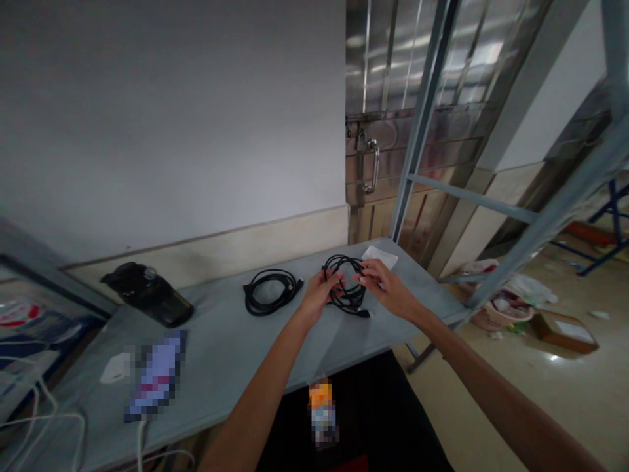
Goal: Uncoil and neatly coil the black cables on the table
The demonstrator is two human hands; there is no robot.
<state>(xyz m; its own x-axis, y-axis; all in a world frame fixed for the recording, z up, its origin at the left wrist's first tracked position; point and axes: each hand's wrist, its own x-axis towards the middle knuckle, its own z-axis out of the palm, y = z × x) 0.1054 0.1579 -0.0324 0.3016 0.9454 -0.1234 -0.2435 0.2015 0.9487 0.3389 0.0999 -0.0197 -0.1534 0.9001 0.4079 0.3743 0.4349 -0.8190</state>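
Both my hands reach out over a grey table [230,354] and hold the same black coiled cable [344,265]. My left hand [319,294] grips the coil's left side with the fingers closed on its strands. My right hand [386,283] pinches the coil's right side. The cable's lower loops and a plug end [362,313] hang down to the tabletop. A second black cable [270,292], neatly coiled, lies flat on the table to the left of my hands, untouched.
A white paper [381,255] lies at the table's far right corner. A black bag or case [147,294] sits at the back left, a white pad [116,368] and white cords [44,410] at the near left. A metal door and grey frame posts [422,124] stand behind.
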